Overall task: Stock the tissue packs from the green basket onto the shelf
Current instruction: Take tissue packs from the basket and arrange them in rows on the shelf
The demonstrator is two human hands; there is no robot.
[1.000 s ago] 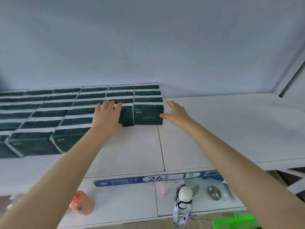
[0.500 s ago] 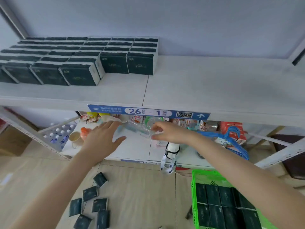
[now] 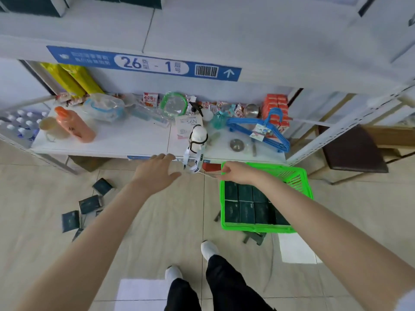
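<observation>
1. Lowered since the earlier frames: both hands, from the stocked upper shelf (image 3: pixel 247 30) down to floor-side level in front of the lower shelf (image 3: pixel 125 142).
2. Left hand (image 3: pixel 155 170): released, fingers spread, palm down, holding nothing; positioned over the floor just in front of the lower shelf edge.
3. Right hand (image 3: pixel 235 172): fingers loosely curled, nothing visibly grasped; positioned over the rear left corner of the green basket (image 3: pixel 253 227).
4. Green basket: on the floor to the right of the feet, raised on a dark low support only partly visible beneath it.
5. Tissue packs in basket (image 3: pixel 246 204): dark green, standing in close rows, filling the left and middle of the basket; right part hidden by the right forearm.
6. Stocked tissue packs (image 3: pixel 31 5): only bottom edges visible at the top left of the view, on the upper shelf.
7. Loose tissue packs on floor (image 3: pixel 89 204): several, scattered left of the left forearm, well apart from the basket.
8. Shelf label (image 3: pixel 143 63): blue strip on the upper shelf edge, marked "26 - 1", with barcode and up arrow.
9. Lower shelf contents: orange bottle (image 3: pixel 76 126), blue hangers (image 3: pixel 265 131), white bottle with strap (image 3: pixel 197 138), assorted small goods.
</observation>
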